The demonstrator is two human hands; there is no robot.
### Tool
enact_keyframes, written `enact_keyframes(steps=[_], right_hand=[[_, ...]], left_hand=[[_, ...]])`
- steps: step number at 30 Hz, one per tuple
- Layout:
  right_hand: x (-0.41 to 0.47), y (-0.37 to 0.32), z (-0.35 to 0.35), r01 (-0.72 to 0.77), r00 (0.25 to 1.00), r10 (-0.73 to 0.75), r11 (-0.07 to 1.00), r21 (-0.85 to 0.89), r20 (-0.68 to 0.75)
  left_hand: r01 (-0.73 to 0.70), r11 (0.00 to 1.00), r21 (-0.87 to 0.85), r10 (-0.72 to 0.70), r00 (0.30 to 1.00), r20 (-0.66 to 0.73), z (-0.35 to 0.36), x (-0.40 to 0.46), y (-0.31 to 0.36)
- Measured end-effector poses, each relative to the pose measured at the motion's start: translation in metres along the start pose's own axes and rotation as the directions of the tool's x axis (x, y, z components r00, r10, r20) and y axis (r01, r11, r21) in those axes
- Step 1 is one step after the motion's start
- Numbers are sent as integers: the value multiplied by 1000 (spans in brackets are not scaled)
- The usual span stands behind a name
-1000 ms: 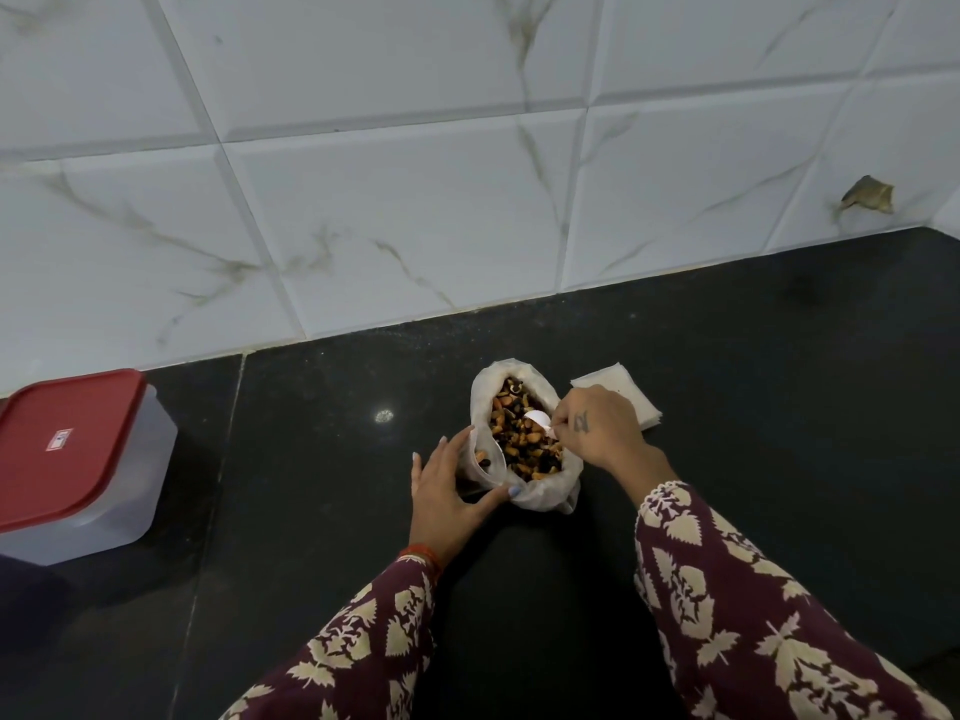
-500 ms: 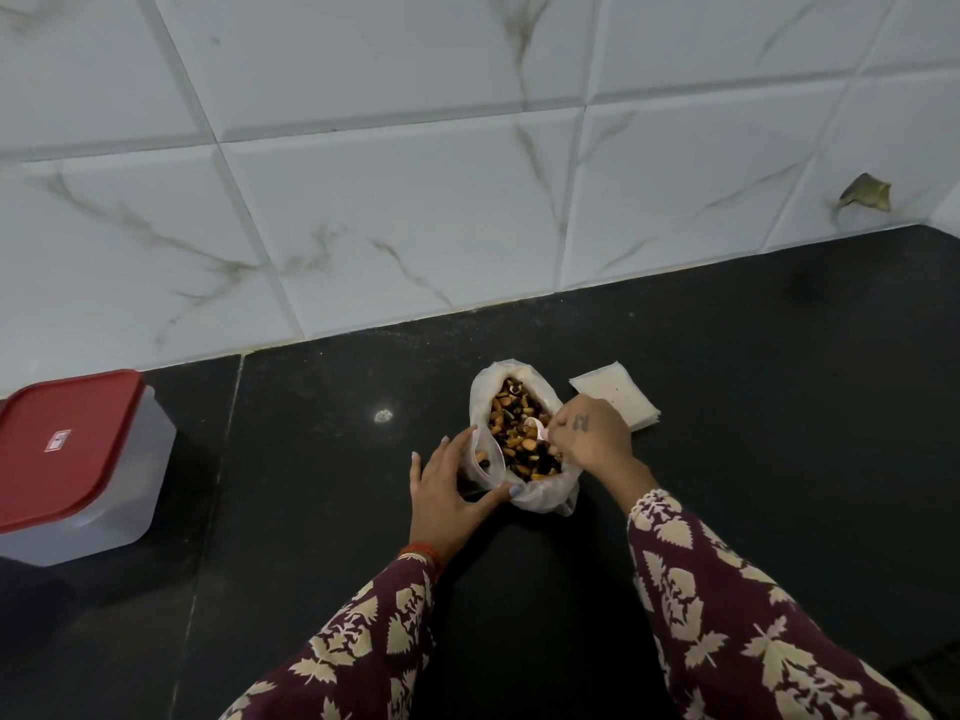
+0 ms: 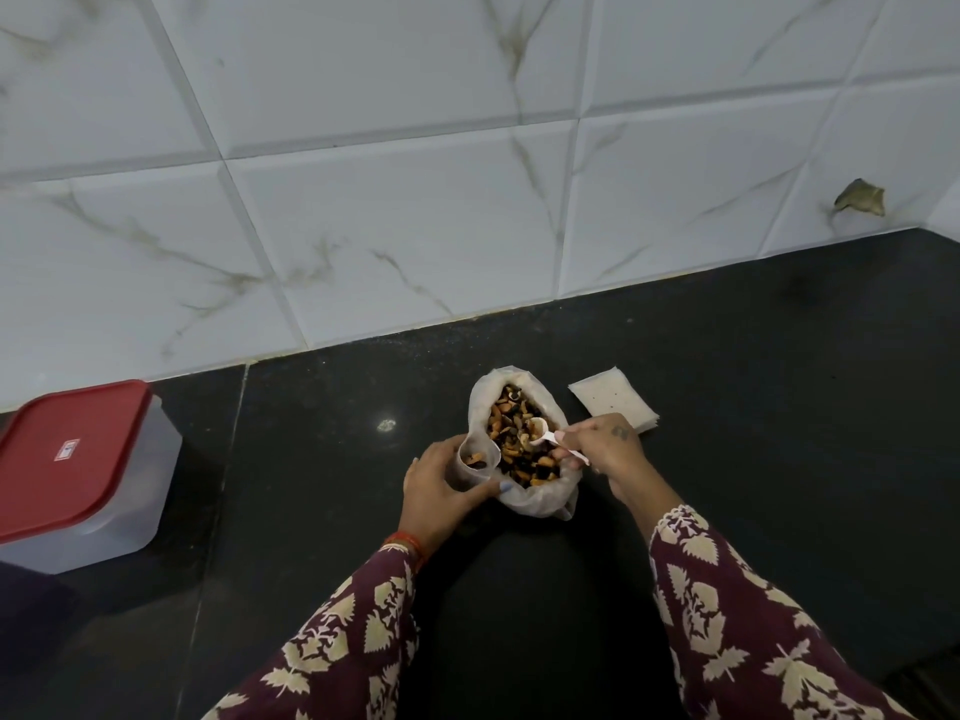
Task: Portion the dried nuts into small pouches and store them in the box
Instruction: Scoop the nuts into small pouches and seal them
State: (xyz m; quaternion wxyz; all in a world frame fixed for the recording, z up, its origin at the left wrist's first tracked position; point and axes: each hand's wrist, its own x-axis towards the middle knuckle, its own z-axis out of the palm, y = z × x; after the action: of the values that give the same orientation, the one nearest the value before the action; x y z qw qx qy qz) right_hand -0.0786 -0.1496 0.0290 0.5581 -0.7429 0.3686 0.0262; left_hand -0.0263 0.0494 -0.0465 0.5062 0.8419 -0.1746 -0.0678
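Observation:
An open plastic bag (image 3: 540, 498) full of mixed dried nuts (image 3: 511, 426) stands on the black counter. My left hand (image 3: 441, 493) grips a small clear pouch (image 3: 475, 462), held open against the bag's left side, with a few nuts inside. My right hand (image 3: 605, 454) pinches the handle of a small white spoon (image 3: 543, 431), whose bowl rests over the nuts in the bag. A stack of flat empty pouches (image 3: 613, 402) lies just right of the bag. The clear box with a red lid (image 3: 67, 454) sits closed at the far left.
White marble-look tiles form the wall behind the black counter (image 3: 753, 407). A chipped spot (image 3: 860, 197) marks the wall at the right. A seam in the counter (image 3: 223, 459) runs between the box and the bag.
My right hand has drawn back to the right, so the white spoon now shows over the nuts. My left hand's small pouch is now open and visible at the bag's left edge.

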Motion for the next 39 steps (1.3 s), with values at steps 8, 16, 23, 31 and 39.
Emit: enact_keyframes(steps=[8,16,23,31,39], right_hand=[[-15,0,-10,108,994,-111,976,188,5],[-33,-5,7,542,838,-545,836,-88,-22],[-27,8,24,745,555,-830,469,-474,51],[-27,6,20,715,624,-778,605,-350,-71],[-7,10,0,441,833,-508,849,-292,-219]], left_hand=[[-21,999,-41,19,999,-36,-1,6,30],[39,988,-148,-43,999,-21,-2,9,40],[37,969,-245,-52,997,-52,-1,4,44],[20,942,-336,-43,997,-61,2,2,40],[5,984,-176,-19,996,-82,-2,2,22]])
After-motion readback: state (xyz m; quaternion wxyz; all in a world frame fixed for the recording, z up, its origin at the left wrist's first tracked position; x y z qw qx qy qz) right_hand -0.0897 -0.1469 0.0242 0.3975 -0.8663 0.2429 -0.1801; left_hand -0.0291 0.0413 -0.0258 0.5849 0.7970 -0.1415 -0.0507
